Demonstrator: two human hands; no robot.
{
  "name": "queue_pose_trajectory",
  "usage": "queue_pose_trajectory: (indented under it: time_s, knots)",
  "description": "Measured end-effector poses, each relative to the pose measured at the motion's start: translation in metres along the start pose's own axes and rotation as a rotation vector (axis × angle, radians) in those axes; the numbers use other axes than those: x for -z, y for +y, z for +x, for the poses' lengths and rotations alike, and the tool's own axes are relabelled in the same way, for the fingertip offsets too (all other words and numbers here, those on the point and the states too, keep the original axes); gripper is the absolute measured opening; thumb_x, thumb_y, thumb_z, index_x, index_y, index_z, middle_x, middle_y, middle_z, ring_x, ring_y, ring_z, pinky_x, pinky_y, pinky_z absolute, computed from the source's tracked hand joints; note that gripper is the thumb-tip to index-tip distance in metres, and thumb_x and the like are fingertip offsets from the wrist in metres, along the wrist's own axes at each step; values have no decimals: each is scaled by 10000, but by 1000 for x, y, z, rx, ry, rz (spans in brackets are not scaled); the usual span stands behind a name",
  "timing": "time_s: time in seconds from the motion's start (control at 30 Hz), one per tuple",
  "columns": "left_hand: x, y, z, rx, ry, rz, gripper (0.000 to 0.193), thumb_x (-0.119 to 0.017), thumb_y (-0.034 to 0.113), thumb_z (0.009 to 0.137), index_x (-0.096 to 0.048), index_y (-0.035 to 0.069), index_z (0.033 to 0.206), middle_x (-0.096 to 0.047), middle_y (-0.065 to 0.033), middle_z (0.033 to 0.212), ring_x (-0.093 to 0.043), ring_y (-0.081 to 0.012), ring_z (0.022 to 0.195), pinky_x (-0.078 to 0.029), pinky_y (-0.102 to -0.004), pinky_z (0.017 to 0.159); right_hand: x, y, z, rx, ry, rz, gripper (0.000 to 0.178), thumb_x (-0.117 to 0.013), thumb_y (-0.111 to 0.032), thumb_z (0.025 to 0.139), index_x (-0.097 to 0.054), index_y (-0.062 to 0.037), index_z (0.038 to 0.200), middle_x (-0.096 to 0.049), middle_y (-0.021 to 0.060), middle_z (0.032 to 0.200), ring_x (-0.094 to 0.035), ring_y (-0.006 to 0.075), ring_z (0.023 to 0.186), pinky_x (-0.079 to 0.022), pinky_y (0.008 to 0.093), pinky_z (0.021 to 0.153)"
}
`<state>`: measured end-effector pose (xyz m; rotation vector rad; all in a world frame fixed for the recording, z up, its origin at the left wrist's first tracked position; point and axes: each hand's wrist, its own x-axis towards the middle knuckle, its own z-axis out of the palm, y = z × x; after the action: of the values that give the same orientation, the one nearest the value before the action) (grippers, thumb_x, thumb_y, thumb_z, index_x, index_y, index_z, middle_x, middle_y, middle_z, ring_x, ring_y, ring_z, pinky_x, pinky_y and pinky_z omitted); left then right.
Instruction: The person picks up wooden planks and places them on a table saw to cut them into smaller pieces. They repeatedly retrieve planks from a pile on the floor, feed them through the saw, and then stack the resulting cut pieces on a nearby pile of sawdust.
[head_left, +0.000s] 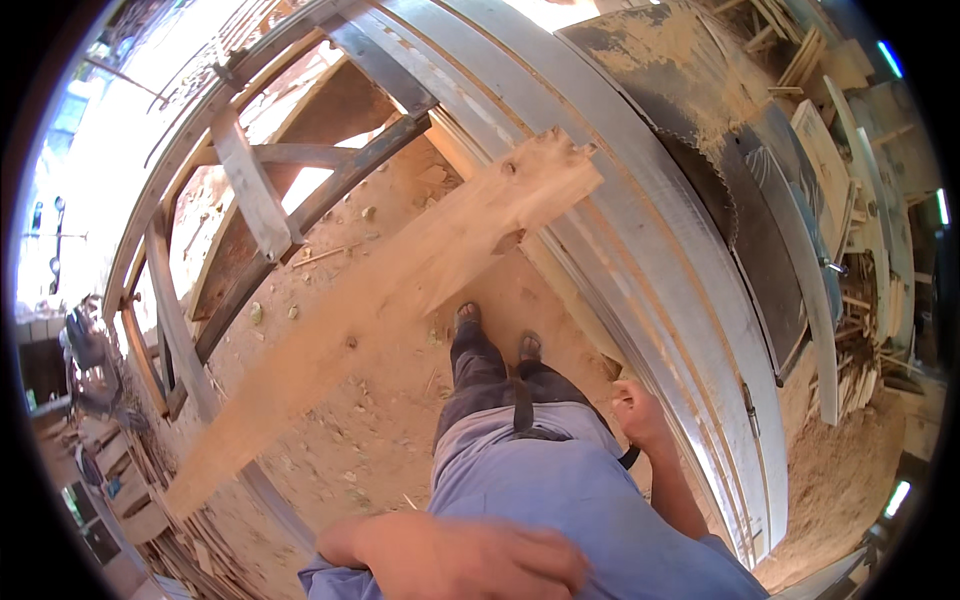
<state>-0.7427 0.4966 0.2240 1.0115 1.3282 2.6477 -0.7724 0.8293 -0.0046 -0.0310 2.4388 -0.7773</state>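
Observation:
A long rough wooden plank (400,260) slants from the grey metal saw table (640,300) down toward the lower left. Its far right end lies over the table edge, and knots mark its face. Smeared by motion, my left hand (470,560) is across the front of my blue shirt, away from the plank; its fingers are too blurred to read. Beside the near edge of the saw table, my right hand (640,412) is closed in a loose fist, with nothing visible in it. A toothed saw blade (715,185) shows beyond the table's slots.
A wood and metal frame (250,190) extends from the saw table on the left. Sawdust covers a dark panel (660,50) at the back. Scrap wood (850,200) is piled at the right, and more boards (190,540) lie at the lower left. My feet stand on dusty ground.

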Motion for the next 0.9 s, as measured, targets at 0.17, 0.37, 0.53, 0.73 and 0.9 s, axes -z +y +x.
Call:
queue_pose_trajectory:
  time_s: [0.17,0.37,0.53,0.73,0.9]
  knots:
    - [121,-7,-21,419,264,541,277,-734,110,839,-686,-54,1057,-681,-297,1049,-657,-466,989,-530,-493,892,-19,-49,0,61,-110,-129,381,-637,-141,873,-640,-7,1229,-677,242,1186,-637,415,1113,-505,479,969]
    - [224,-76,-42,650,169,1640,594,-715,181,858,-511,-16,1379,-438,-272,1446,-421,-467,1323,-354,-540,1095,-45,-56,-20,-95,28,-11,411,-635,-116,870,-623,4,1264,-665,238,1211,-640,411,1112,-510,463,970]
    - [234,-92,-44,762,70,1692,653,-684,252,889,-453,-16,1438,-483,-282,1266,-468,-447,1172,-377,-543,1007,-76,-50,-62,-230,109,30,419,-639,-107,863,-622,12,1264,-664,245,1208,-648,408,1107,-518,463,959]
    - [224,-86,-46,720,37,1753,611,-647,272,928,-468,-5,1442,-487,-228,1126,-474,-410,1076,-383,-518,965,-120,-60,-96,-325,189,202,406,-602,-102,865,-630,-12,1259,-666,260,1186,-648,418,1097,-521,471,948]
    - [183,-97,-60,545,-142,1795,536,-593,295,967,-494,-9,1397,-526,-234,1071,-502,-414,1044,-418,-513,923,-183,-42,-170,-311,476,336,410,-596,-111,831,-643,-28,1229,-682,249,1120,-650,428,1050,-532,490,897]
